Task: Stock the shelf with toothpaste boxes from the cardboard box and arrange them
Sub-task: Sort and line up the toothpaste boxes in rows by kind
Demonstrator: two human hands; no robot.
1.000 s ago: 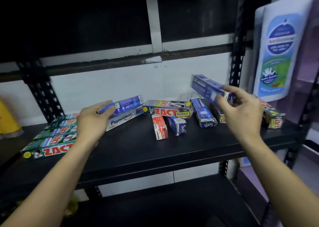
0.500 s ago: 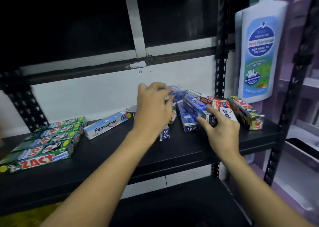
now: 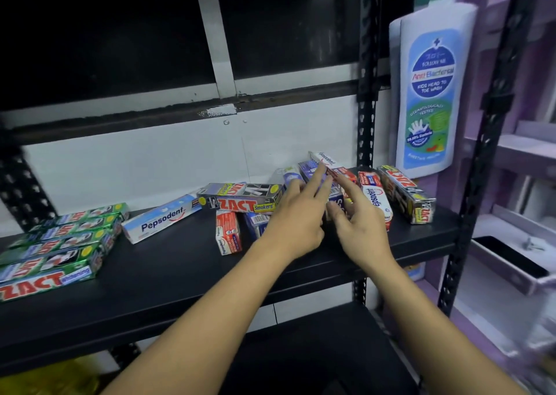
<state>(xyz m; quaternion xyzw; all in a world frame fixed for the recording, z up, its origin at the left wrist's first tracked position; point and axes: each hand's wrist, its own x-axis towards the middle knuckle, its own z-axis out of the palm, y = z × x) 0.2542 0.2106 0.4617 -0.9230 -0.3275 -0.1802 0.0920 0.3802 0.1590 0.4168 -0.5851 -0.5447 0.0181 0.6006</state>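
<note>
Toothpaste boxes (image 3: 240, 205), glossy rectangular cartons, matte black shelf (image 3: 168, 277), left hand (image 3: 296, 223), right hand (image 3: 359, 229)

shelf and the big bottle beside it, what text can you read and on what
"ZACT": front green box
"Pepsodent": blue-and-white box
"ZACT Smokers'": grey box
"Pepsodent": white box by the right hand
"ZACT": dark box at far right
"FOLLOW ME", "Anti-Bacterial", "KIDS HEAD TO TOE WASH", "DERMATOLOGICALLY TESTED": bottle
Smaller print everywhere: too blurred.

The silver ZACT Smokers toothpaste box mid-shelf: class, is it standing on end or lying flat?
Lying flat: the silver ZACT Smokers toothpaste box stretches lengthwise along the black shelf, logo reading level.
</note>
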